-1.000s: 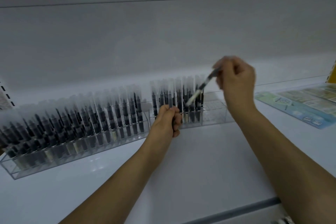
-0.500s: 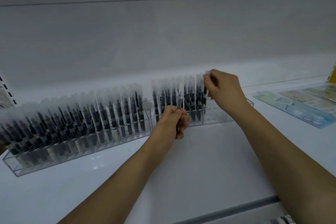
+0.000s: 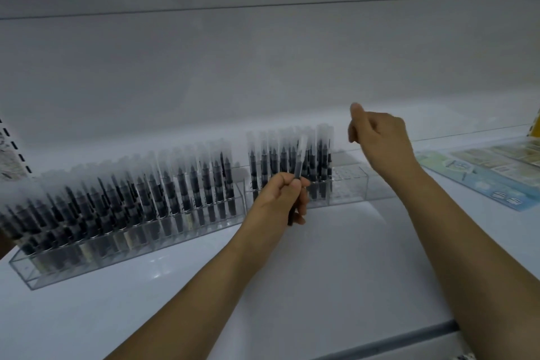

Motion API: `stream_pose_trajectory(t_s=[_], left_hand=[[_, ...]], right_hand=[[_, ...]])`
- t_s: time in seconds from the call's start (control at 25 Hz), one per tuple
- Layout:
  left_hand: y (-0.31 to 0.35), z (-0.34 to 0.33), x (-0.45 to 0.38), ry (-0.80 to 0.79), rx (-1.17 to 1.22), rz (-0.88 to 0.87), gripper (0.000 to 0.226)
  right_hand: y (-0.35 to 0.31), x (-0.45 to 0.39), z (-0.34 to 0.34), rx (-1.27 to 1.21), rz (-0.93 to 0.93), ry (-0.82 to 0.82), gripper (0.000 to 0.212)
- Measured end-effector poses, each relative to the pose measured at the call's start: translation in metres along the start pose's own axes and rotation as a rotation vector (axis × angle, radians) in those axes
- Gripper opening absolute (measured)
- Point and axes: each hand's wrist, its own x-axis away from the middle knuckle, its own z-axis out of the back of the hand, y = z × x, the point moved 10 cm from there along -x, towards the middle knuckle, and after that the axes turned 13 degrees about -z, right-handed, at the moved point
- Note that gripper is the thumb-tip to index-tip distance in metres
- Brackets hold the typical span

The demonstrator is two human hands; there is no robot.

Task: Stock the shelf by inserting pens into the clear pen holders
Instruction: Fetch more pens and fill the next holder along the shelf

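Note:
Two clear pen holders stand on the white shelf. The long left holder (image 3: 26,270) is packed with dark pens with frosted caps. The right holder (image 3: 350,193) is filled on its left part only; its right cells are bare. My left hand (image 3: 280,199) grips a pen (image 3: 301,158) upright in front of the right holder, cap upward. My right hand (image 3: 380,140) hovers above the holder's bare right end with loosely curled fingers and nothing in it.
Flat colourful printed sheets (image 3: 491,172) lie on the shelf at the right. The white back wall (image 3: 263,67) rises behind the holders. A grey shelf edge strip (image 3: 409,336) runs along the front.
My right hand set its pen into the right holder, let go and lifted up to the right. My left hand has raised a pen higher in its fingers.

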Motion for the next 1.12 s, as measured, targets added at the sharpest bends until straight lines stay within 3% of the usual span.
stream_pose_trajectory(t_s=[0.12, 0.24, 0.32, 0.36, 0.48, 0.56, 0.72, 0.84, 0.96, 1.12], left_hand=[[0.005, -0.003, 0.000, -0.019, 0.001, -0.044, 0.021], [0.002, -0.005, -0.002, -0.026, 0.004, -0.064, 0.021], [0.001, -0.001, -0.004, -0.004, -0.020, -0.088, 0.022], [0.002, 0.003, -0.005, 0.011, -0.100, -0.133, 0.022], [0.023, 0.007, -0.001, 0.004, -0.712, -0.399, 0.021], [0.032, 0.002, 0.003, 0.004, -0.983, -0.493, 0.027], [0.017, -0.005, 0.004, -0.058, -1.153, -0.459, 0.044], [0.012, -0.004, 0.005, -0.080, -1.191, -0.426, 0.043], [0.012, -0.005, 0.004, -0.093, -1.199, -0.420, 0.045], [0.011, -0.004, 0.002, -0.100, -1.193, -0.402, 0.044]], right_hand=[[-0.022, 0.021, -0.020, -0.328, -0.005, -0.357, 0.053], [-0.032, 0.046, -0.059, -0.271, -0.004, -0.655, 0.033], [-0.033, 0.042, -0.061, -0.326, 0.005, -0.621, 0.028], [-0.029, 0.033, -0.051, -0.393, -0.019, -0.526, 0.024], [-0.009, 0.010, 0.007, -0.478, -0.032, -0.059, 0.020], [-0.003, 0.006, 0.026, -0.363, 0.010, 0.106, 0.021], [-0.010, 0.009, 0.008, -0.165, 0.075, 0.023, 0.019], [-0.013, 0.010, -0.003, -0.048, 0.125, -0.038, 0.019], [-0.006, 0.009, -0.026, 0.138, 0.101, -0.231, 0.020], [0.003, 0.006, -0.031, 0.249, 0.074, -0.349, 0.025]])
